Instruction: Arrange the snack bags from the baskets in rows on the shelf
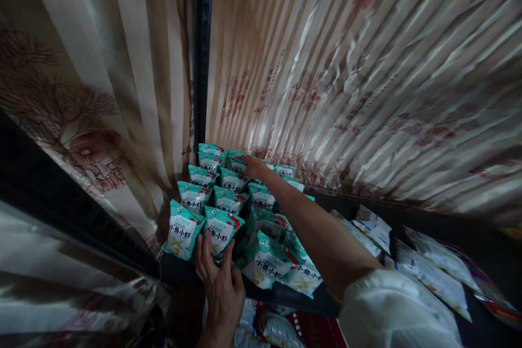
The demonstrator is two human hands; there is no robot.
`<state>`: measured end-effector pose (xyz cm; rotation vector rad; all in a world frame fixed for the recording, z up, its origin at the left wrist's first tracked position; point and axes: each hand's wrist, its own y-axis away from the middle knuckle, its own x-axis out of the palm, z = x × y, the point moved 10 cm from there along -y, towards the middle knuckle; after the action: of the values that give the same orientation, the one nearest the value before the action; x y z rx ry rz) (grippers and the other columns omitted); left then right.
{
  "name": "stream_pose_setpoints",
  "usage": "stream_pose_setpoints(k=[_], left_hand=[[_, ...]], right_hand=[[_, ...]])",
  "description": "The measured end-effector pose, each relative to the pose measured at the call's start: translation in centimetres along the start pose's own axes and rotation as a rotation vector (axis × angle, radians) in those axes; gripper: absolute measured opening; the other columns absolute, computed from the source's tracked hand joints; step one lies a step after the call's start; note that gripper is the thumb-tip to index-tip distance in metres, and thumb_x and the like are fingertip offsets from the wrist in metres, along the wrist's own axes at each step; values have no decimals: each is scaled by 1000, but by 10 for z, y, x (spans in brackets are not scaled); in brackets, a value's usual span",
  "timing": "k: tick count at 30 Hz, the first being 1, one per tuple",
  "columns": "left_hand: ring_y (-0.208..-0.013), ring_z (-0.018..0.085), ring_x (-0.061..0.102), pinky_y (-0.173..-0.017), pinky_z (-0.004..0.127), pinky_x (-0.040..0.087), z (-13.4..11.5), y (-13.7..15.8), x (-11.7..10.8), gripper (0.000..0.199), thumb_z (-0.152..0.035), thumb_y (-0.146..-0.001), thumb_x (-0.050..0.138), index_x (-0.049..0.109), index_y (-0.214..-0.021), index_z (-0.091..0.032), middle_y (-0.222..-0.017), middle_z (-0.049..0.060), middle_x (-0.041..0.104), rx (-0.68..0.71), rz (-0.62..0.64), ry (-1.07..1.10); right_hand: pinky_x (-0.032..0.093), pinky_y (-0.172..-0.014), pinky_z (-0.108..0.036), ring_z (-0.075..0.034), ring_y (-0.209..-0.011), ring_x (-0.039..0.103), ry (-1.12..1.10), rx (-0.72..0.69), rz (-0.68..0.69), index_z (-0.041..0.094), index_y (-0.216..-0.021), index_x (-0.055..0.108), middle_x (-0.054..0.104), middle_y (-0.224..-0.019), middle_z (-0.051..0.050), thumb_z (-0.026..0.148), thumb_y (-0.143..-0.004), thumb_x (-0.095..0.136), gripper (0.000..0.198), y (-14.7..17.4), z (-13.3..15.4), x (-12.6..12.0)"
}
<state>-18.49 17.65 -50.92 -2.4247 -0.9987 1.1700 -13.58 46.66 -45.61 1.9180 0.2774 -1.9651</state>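
Rows of teal-and-white snack bags (230, 201) stand upright on a dark shelf. My left hand (222, 285) is at the front, with its fingers and thumb closed around the lower part of a front snack bag (220, 225). Stretched over the rows from the right, my right hand (256, 167) reaches a snack bag (236, 162) in the back row. Its fingers are at that bag's right side and appear closed on it, though they are small and partly hidden. My right forearm covers some bags on the right.
Flat white packets (432, 261) lie on the shelf (326, 201) to the right. Patterned curtains (326, 65) hang behind and at the left, with a dark upright post (202, 49) in the corner. More packets (277, 329) lie below the shelf's front edge.
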Motion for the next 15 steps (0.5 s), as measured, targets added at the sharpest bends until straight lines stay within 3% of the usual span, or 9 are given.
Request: stream_pose_setpoints(k=[15], left_hand=[[-136,38,18,-103,59,28,-1,0,2,42,0,-73,50,63,-107,-21,-149,9,15,45,21,-40]], right_hand=[[48,-77,-26,-20,-92,65,-207,60,-114,18,-105,64,70,-103,-7,27,-75,67,32,-8,-14,3]])
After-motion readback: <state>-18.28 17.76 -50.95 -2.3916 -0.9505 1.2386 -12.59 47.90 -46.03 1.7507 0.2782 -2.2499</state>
